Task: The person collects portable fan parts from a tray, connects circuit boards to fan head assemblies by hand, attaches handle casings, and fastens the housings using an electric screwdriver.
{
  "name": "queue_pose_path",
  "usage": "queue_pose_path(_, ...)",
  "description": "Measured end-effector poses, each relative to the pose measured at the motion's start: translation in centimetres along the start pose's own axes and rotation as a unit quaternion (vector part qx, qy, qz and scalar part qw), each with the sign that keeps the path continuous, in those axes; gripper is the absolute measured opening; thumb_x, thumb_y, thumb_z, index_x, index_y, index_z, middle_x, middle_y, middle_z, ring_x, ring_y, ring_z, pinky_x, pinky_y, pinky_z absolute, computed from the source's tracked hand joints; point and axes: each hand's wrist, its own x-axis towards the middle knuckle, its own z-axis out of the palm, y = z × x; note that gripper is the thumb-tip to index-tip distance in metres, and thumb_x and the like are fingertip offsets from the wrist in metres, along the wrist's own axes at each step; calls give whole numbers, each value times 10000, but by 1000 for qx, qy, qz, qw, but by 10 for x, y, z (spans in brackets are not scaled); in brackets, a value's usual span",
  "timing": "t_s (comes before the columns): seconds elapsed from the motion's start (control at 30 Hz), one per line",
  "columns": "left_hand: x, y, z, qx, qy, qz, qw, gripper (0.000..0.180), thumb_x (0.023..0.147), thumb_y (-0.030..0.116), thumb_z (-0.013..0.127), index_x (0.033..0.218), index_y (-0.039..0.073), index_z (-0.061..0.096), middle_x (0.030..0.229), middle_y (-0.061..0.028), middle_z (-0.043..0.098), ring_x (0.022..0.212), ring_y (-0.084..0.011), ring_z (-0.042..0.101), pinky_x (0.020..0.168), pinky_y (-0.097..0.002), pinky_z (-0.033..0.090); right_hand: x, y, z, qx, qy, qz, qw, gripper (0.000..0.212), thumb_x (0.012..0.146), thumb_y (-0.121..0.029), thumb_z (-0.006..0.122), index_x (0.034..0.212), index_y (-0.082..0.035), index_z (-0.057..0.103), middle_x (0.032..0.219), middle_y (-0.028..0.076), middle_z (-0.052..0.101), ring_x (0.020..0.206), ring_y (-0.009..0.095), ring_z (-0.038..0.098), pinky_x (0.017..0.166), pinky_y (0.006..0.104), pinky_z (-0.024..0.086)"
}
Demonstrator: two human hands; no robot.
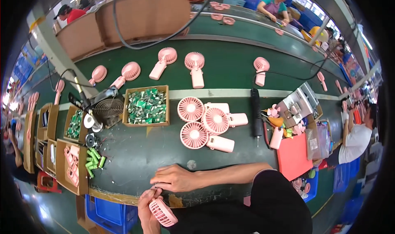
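Observation:
At the front edge of the bench, my left hand [147, 206] is closed round a pink handheld fan [163, 212], its slatted round head facing up and to the right. My right hand [175, 178] reaches in over the bench top, its fingers drawn together at the left hand's fingertips. What sits between those fingertips is too small to make out. Beyond the hands lies a cluster of three pink handheld fans [193, 135], heads overlapping, handles to the right. A black electric screwdriver [256, 112] hangs upright to their right.
An open carton of green circuit boards [147, 105] stands behind the bench's left half. Green battery cells [95, 160] lie beside a carton of pink parts [70, 165]. A red tray [293, 156] sits at right. Finished-looking fans rest on the green conveyor [230, 65]; co-workers sit beyond.

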Motion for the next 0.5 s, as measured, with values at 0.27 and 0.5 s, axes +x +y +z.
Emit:
queue_pose_path(0.27,-12,-4,33,-1,89,36,995,71,810,30,645,807,-1,581,807,-106,615,768,-189,600,748,-265,518,1,5,12,-40,21,-35,998,162,785,-44,629,933,0,581,833,101,545,785,277,540,616,381,471)
queue_pose_path(0.5,-10,-5,35,0,83,41,996,99,810,43,663,850,-23,602,845,-119,641,818,-196,606,822,-276,500,-2,1,8,-47,32,-61,997,138,795,-31,606,918,11,559,874,122,522,788,282,554,605,382,486)
